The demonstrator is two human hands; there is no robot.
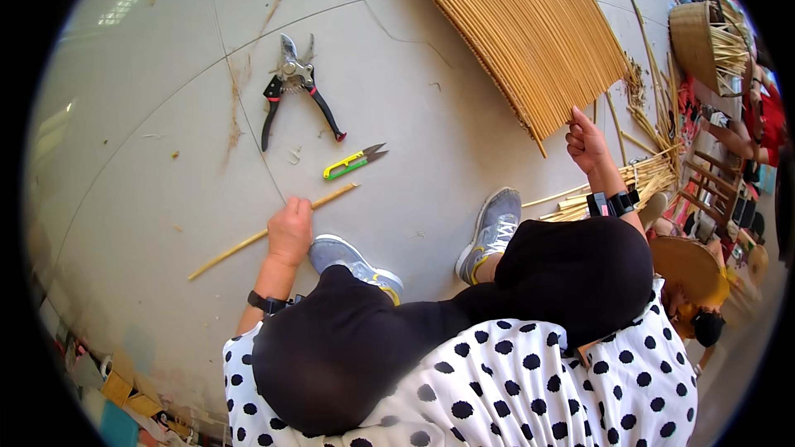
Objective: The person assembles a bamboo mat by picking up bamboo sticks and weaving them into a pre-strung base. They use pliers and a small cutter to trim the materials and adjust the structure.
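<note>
My left hand (290, 229) is closed round a tan reed stick (234, 248), whose two ends stick out to either side just above the floor. At the near right corner of a mat of narrow brown slats (522, 29), my right hand (586, 142) pinches the edge between thumb and finger. Pruning shears (295, 81) with black and red handles lie with their blades apart on the floor. Between them and the stick rest yellow and green thread snips (354, 163).
Loose reeds (642, 186) are heaped on the floor right of my right foot. Farther right stand a basket of cut reeds (704, 45) and a wooden chair (710, 184), with other people nearby. A cardboard box (128, 385) sits at the lower left.
</note>
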